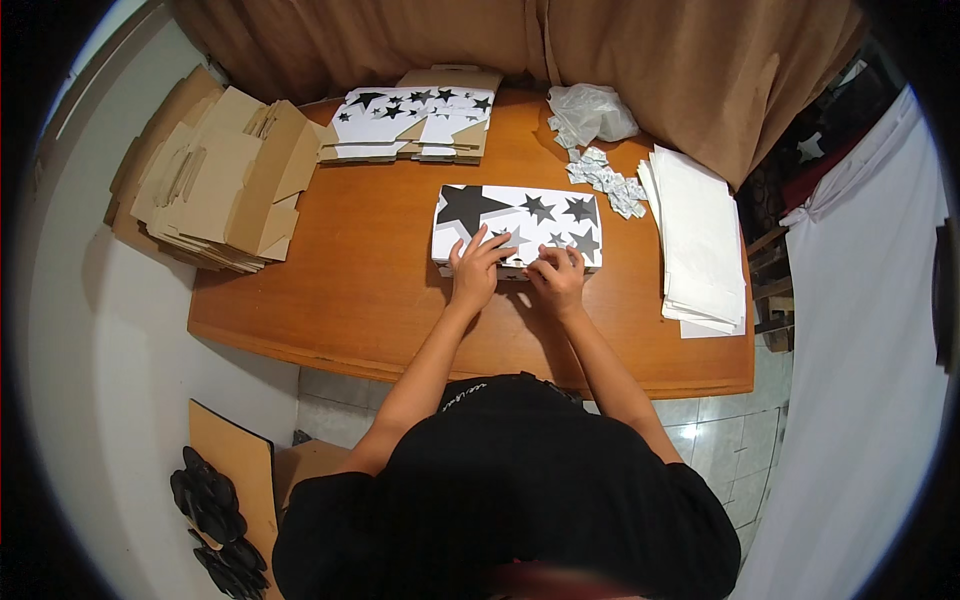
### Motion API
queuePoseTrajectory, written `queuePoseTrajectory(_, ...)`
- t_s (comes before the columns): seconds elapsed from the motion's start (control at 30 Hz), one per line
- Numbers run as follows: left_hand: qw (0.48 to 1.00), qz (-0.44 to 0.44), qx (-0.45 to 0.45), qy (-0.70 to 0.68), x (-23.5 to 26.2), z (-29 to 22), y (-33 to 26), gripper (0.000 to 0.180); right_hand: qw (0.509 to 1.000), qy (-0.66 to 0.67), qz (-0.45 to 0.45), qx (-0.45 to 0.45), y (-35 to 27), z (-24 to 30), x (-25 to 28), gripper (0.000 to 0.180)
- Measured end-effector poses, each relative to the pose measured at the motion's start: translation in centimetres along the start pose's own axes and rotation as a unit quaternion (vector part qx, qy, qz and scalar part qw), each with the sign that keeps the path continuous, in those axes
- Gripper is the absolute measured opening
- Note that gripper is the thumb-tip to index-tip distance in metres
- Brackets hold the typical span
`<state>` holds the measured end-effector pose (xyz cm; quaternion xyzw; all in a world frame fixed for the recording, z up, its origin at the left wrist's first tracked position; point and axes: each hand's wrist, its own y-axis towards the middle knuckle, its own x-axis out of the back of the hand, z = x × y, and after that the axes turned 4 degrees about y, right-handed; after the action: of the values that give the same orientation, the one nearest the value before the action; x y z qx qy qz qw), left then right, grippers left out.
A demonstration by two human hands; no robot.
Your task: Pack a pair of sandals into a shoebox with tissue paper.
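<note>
A white cardboard box [520, 222] printed with black and grey stars lies closed on the wooden table in front of me. My left hand [476, 268] rests on the left part of its lid, fingers spread and stretched out. Near the middle of the lid's front edge, my right hand [558, 280] has its fingers bent and drawn together, touching the box. Whatever might be between those fingertips is hidden or too small to make out. The box's front side is mostly covered by my hands and wrists.
Flattened brown cardboard boxes [215, 185] are stacked at the left. Star-printed box pieces [410, 120] lie at the back. Behind the box to the right are a clear plastic bag [592, 112] and small white packets [606, 180]. White paper sheets [697, 240] pile along the table's right edge.
</note>
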<state>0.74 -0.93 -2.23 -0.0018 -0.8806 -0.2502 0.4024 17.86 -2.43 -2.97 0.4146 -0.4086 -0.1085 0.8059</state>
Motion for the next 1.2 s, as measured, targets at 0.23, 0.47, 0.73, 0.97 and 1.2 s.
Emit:
queuePoseTrajectory(0.23,1.000,0.010,0.005,-0.008,-0.1,0.3,-0.1,0.038,0.998,-0.028,0.007,-0.054,0.3,0.6,-0.4,0.023)
queuePoseTrajectory(0.47,1.000,0.003,-0.016,0.009,0.6,-0.4,-0.5,0.023,0.997,0.012,0.053,-0.060,3.3,-0.2,1.4,0.022)
queuePoseTrajectory(0.73,0.993,-0.114,-0.014,0.028,-1.2,-0.3,-1.0,0.015,0.968,0.126,0.082,-0.200,4.5,-10.1,1.7,0.055)
queuePoseTrajectory(0.97,0.985,-0.151,0.079,0.017,0.6,0.7,-0.9,0.019,0.958,-0.007,0.131,-0.256,3.5,-5.7,3.2,0.052)
queuePoseTrajectory(1.2,0.918,-0.206,0.338,0.018,5.0,5.8,-2.4,0.083,0.935,0.013,0.203,-0.292,-0.7,2.8,4.5,0.035)
